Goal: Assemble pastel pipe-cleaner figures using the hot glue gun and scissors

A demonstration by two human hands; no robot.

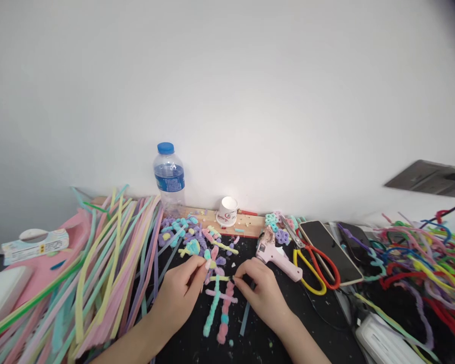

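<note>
My left hand [180, 288] is closed in a pinch at the upper left of a small pipe-cleaner frame; what its fingertips hold is too small to make out. My right hand [263, 288] is closed too, its fingertips at the right end of the frame's yellow crossbar [220, 278]. That frame has a twisted mint pipe cleaner [212, 311] and a twisted pink pipe cleaner [225, 313] lying side by side, with a pink crossbar [222, 296] across both. Just beyond the fingertips lie pink and purple pipe-cleaner petals [216, 260].
Loose pastel pipe cleaners [106, 268] cover the left side. Behind stand a water bottle [169, 177] and a paper cup [227, 211]. To the right lie a glue gun [278, 257], scissors [318, 268], a phone [331, 252], a white power strip [387, 341] and tangled pipe cleaners [436, 268].
</note>
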